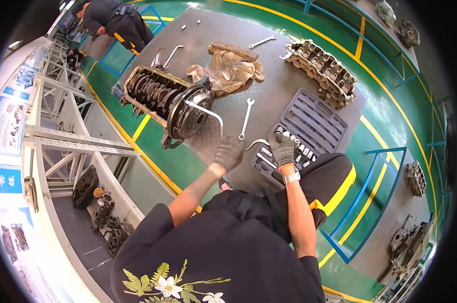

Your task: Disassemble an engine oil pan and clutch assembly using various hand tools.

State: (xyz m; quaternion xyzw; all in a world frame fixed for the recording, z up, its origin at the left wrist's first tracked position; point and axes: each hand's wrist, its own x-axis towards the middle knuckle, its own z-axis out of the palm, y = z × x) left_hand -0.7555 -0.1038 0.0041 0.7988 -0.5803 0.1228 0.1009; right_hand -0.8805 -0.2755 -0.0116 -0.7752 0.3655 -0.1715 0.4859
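Observation:
A shiny crank-shaped speed brace [207,111] reaches from the clutch assembly [192,113] on the engine block [147,96] back toward me. My gloved left hand [229,153] is closed round its middle bend. The brace's curved rear part shows between my hands and runs into my gloved right hand [282,148], which is closed on that end. Beneath and beside the right hand lies an open grey socket set case [317,118] holding several sockets and bars. A combination wrench [246,118] lies just ahead of the left hand. My fingers hide parts of the brace.
On the metal table [188,30] are a cylinder head [322,70], crumpled brown wrapping [233,70], another wrench [262,42] and a bent bar [173,56]. A white rack [82,144] with engine parts stands left. Another person [117,22] works at far left. Blue frames [365,202] stand right.

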